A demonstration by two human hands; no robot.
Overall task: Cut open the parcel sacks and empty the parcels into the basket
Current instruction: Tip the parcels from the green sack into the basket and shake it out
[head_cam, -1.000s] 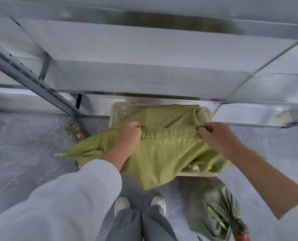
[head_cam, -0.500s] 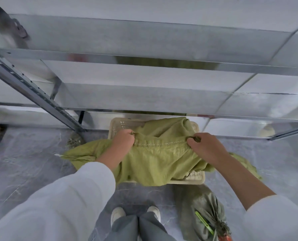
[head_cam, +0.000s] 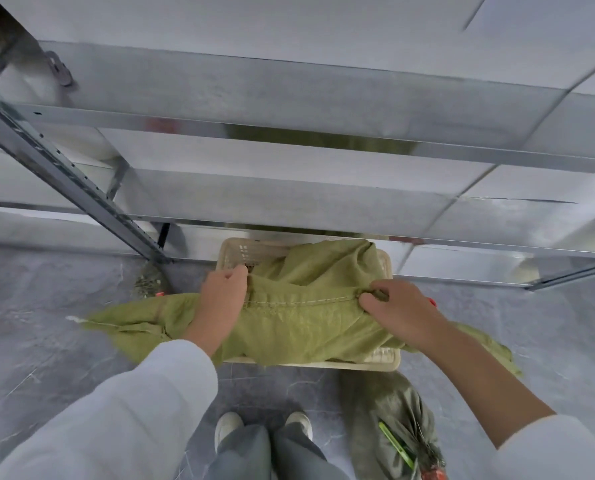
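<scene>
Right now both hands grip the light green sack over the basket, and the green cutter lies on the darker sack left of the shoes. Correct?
Not quite: the head view shows the darker sack, with the green cutter on it, right of the shoes. The left hand and right hand do grip the light green sack over the basket.

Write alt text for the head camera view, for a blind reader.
A person's left hand and right hand grip the stitched seam of an olive-green woven sack draped over a cream plastic basket. A darker tied sack lies on the grey floor nearby.
</scene>
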